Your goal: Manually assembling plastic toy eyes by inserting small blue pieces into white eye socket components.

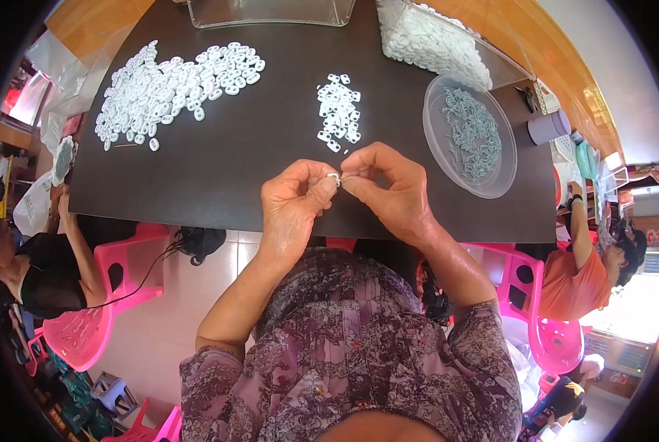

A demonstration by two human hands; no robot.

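Observation:
Over the near edge of the dark table, both hands meet at the fingertips. My left hand pinches a small white plastic piece between thumb and forefinger. Close against it, my right hand has its thumb and forefinger pressed together; whatever they hold is too small to make out. Just beyond my hands lies a small pile of white plastic pieces with holes. To the far left spreads a larger heap of white oval pieces. A round clear tray on the right contains many thin blue-grey parts.
A clear bin full of white pieces stands far right, and another clear container is at the far edge. A lilac cup sits by the right edge. People work at either side on pink chairs.

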